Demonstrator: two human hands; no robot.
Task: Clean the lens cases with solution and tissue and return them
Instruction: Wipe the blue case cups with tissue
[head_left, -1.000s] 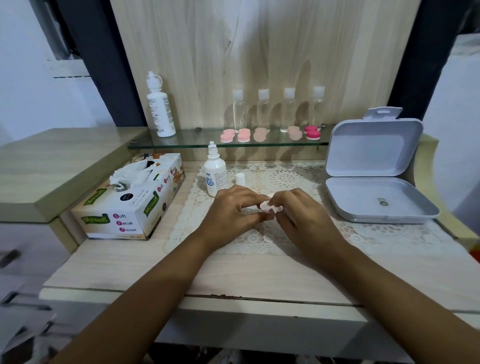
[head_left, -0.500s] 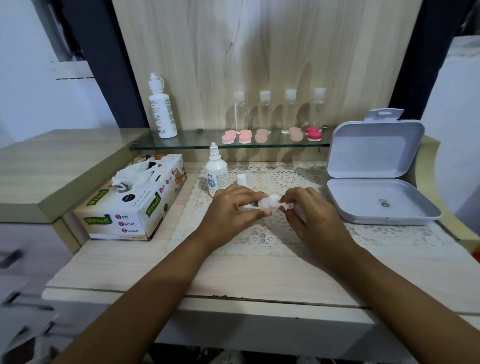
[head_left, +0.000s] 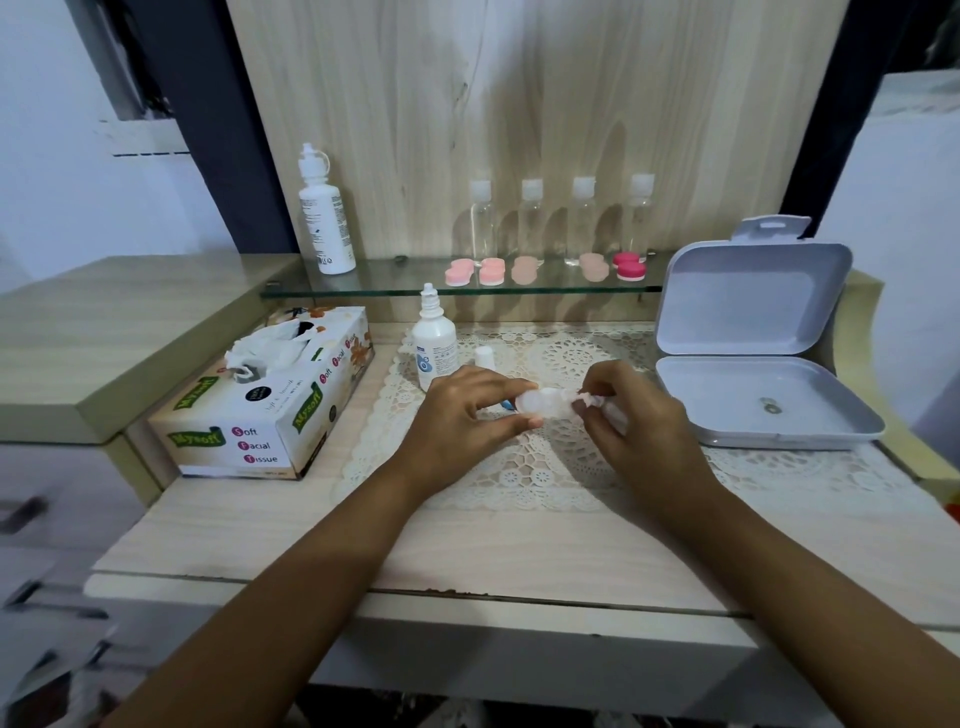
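Evidently the wiping step is in hand. The left hand (head_left: 467, 415) pinches a translucent lens case (head_left: 540, 404) between thumb and fingers just above the lace mat (head_left: 545, 467). The right hand (head_left: 639, 421) pinches a twisted bit of tissue (head_left: 586, 401) against the case's 3 o'clock end. Whether the tissue reaches inside a well I cannot tell.

By my judgement, the next move calls for working the tissue round each well while keeping a firm grip on the small, slick case. The case then likely goes up to the glass shelf (head_left: 395, 291) at 12 o'clock, where the pink cases (head_left: 491, 271) lie before the clear bottles (head_left: 532, 218).

The solution bottle (head_left: 434, 343) stands at 11 o'clock of the left hand, a small white cap (head_left: 484, 358) just beside it. Both sit on the way to the shelf and could be knocked. On the worktop (head_left: 467, 551), the tissue box (head_left: 270, 405) lies at 9 o'clock and an open grey box (head_left: 753, 312) at 3 o'clock.
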